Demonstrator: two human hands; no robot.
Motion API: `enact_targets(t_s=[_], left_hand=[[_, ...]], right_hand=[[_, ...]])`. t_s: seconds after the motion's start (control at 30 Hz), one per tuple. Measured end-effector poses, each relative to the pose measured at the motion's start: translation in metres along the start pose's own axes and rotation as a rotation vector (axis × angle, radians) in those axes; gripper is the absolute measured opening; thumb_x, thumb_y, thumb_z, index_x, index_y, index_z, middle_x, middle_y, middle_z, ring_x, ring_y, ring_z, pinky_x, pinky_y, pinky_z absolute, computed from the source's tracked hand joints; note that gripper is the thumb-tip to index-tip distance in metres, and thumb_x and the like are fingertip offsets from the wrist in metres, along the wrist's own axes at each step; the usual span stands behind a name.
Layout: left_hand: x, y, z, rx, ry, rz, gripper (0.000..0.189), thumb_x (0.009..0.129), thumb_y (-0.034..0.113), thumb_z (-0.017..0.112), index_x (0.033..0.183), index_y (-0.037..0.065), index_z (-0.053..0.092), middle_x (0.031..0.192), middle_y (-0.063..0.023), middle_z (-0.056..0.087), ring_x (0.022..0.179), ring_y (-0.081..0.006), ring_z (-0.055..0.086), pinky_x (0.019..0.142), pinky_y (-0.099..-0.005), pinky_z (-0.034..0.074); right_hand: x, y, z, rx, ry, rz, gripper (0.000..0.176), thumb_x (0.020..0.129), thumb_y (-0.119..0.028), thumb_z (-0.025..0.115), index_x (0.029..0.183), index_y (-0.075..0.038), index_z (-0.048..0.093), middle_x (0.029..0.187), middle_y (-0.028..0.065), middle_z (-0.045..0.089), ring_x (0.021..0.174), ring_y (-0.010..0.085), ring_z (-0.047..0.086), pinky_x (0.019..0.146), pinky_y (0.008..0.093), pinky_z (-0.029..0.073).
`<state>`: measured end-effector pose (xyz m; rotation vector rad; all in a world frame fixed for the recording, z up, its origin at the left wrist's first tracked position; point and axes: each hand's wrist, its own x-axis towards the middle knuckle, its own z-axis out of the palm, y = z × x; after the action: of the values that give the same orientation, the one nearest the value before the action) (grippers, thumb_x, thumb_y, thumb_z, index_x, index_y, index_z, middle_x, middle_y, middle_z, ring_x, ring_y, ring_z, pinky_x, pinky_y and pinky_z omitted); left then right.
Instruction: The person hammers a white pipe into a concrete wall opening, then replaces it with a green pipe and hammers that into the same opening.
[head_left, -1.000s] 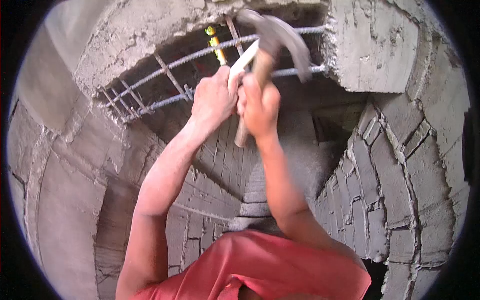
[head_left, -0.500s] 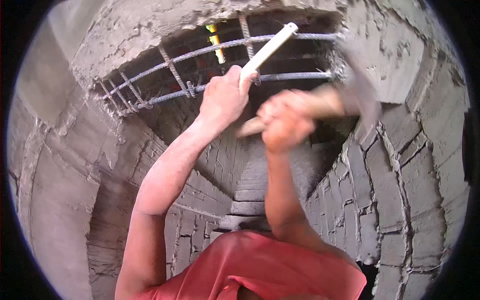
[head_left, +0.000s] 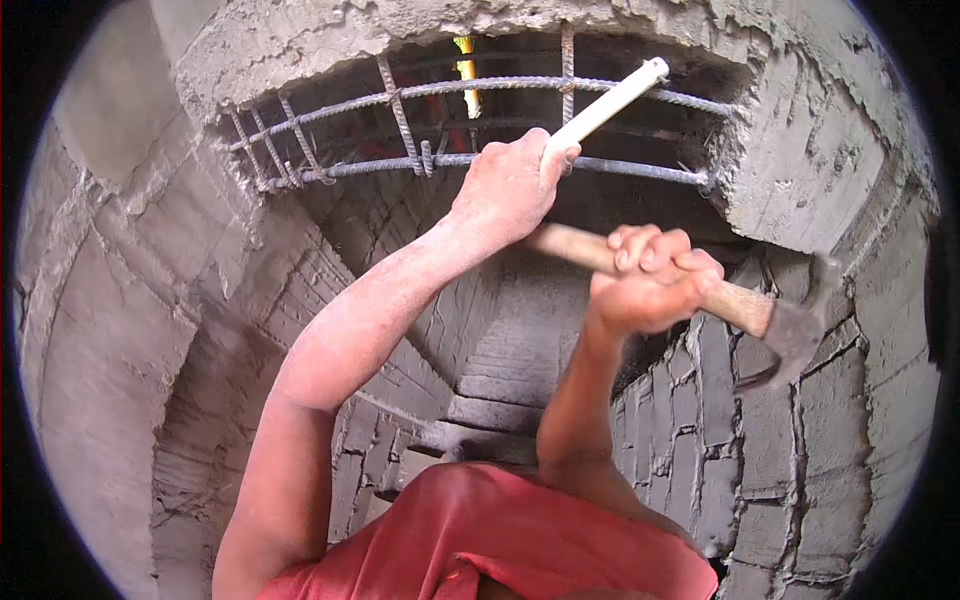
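While your left grip [head_left: 505, 190] is closed around the lower end of a pale, straight rod [head_left: 608, 105], your right grip [head_left: 655, 282] is clamped on the wooden handle of a hammer [head_left: 795, 335]. The rod has a smooth, off-white surface and slants up and to the right out of your left grip, with most of its visible length beyond your thumb. Its far end has a small dark mark and lies over the upper of two long, ribbed steel bars [head_left: 350, 105]; the view is too poor to tell whether they touch.

Your right fingers wrap the handle partway along. The hammer's dull grey head, curved to either side of the handle, lies outward to the right of that grip, while the bare butt points back the other way, close to the heel of your left grip.

Thin ribbed crosspieces [head_left: 400, 115] cross the long bars in the opening, below a crumbly, jagged concrete edge [head_left: 480, 20]. Behind them hangs a narrow yellow object [head_left: 467, 75], perhaps plastic. Rough blocks with ridged mortar joints form the wall [head_left: 770, 440] at right, below the hammer's head, and your red shirt [head_left: 500, 530] fills the bottom.
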<state>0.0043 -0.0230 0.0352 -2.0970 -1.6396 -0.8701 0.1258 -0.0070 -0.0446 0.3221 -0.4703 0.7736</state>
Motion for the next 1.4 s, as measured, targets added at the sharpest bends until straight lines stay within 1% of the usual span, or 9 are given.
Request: enact_targets(t_s=[0.17,0.57,0.63,0.77,0.9,1.07,1.23,1.3,1.4], left_hand=[[0.004,-0.02,0.018,-0.157,0.162,0.023,0.04,0.105,0.032,0.043,0.087,-0.001,0.058,0.079,-0.025,0.06,0.079,-0.0464,0.06,0.066,-0.051,0.047],[-0.013,-0.008,0.04,-0.566,0.03,-0.008,0.05,0.105,0.044,0.042,0.088,-0.001,0.056,0.065,-0.0138,0.048,0.061,-0.022,0.046,0.06,-0.0387,0.044],[-0.002,-0.016,0.06,-0.561,0.047,-0.055,0.05,0.104,0.045,0.042,0.085,0.001,0.057,0.073,-0.0236,0.059,0.072,-0.0455,0.059,0.062,-0.0499,0.046],[0.008,-0.007,0.099,-0.808,0.102,-0.117,0.051,0.105,0.044,0.042,0.081,0.001,0.055,0.069,-0.0231,0.055,0.069,-0.0447,0.057,0.061,-0.0486,0.044],[0.017,0.008,0.121,-0.958,0.201,-0.108,0.051,0.105,0.045,0.042,0.08,0.002,0.05,0.064,-0.0041,0.047,0.057,-0.0138,0.047,0.053,-0.0353,0.041],[0.016,0.023,0.119,-0.882,0.271,-0.154,0.05,0.105,0.044,0.042,0.086,-0.001,0.052,0.07,-0.0214,0.051,0.064,-0.0396,0.045,0.062,-0.044,0.043],[0.016,0.039,0.118,-0.98,0.265,-0.201,0.052,0.104,0.047,0.043,0.086,-0.001,0.053,0.066,-0.0172,0.05,0.059,-0.0304,0.048,0.058,-0.0421,0.043],[0.012,0.045,0.115,-1.157,0.186,-0.237,0.056,0.104,0.051,0.042,0.084,0.0,0.053,0.061,-0.0108,0.047,0.056,-0.0213,0.048,0.055,-0.0393,0.042],[0.012,0.051,0.118,-1.15,0.21,-0.23,0.06,0.103,0.056,0.039,0.081,0.001,0.052,0.059,-0.0057,0.046,0.056,-0.0164,0.047,0.054,-0.0366,0.042]], right_hand=[[0.011,0.033,-0.001,-0.463,-0.085,0.716,0.023,0.1,-0.025,0.056,0.085,-0.008,0.05,0.064,-0.0013,0.044,0.046,0.0112,0.045,0.041,0.0287,0.039],[-0.005,-0.027,-0.026,-0.243,-0.248,0.301,0.032,0.102,-0.039,0.049,0.095,-0.009,0.042,0.067,0.0058,0.044,0.05,0.0138,0.045,0.048,0.0303,0.046],[-0.005,-0.026,-0.036,-0.276,-0.301,0.34,0.031,0.101,-0.037,0.051,0.095,-0.007,0.043,0.068,0.0059,0.044,0.053,0.0138,0.046,0.048,0.03,0.046],[0.002,-0.031,-0.048,-0.446,-0.38,0.291,0.036,0.101,-0.044,0.052,0.095,-0.01,0.041,0.068,0.0044,0.043,0.05,0.0136,0.045,0.05,0.0293,0.045],[0.017,-0.043,-0.041,-0.507,-0.467,0.272,0.051,0.094,-0.056,0.058,0.097,-0.008,0.042,0.071,0.0053,0.044,0.054,0.0149,0.046,0.051,0.0292,0.045],[0.037,-0.06,-0.023,-0.47,-0.539,0.165,0.072,0.085,-0.074,0.052,0.105,-0.005,0.045,0.077,0.0082,0.049,0.063,0.0206,0.05,0.057,0.0345,0.048],[0.065,-0.032,-0.022,-0.275,-0.66,-0.015,0.066,0.088,-0.069,0.054,0.099,-0.005,0.049,0.075,0.0075,0.05,0.062,0.0213,0.051,0.055,0.0339,0.046],[0.073,-0.024,-0.011,-1.338,-0.68,0.143,0.053,0.104,-0.049,0.04,0.082,-0.003,0.053,0.063,0.0055,0.049,0.051,0.016,0.05,0.048,0.0284,0.041],[0.064,-0.04,-0.001,-1.107,-0.39,0.173,0.048,0.106,-0.042,0.036,0.086,-0.003,0.053,0.064,0.0062,0.05,0.051,0.0142,0.05,0.047,0.0265,0.041]])
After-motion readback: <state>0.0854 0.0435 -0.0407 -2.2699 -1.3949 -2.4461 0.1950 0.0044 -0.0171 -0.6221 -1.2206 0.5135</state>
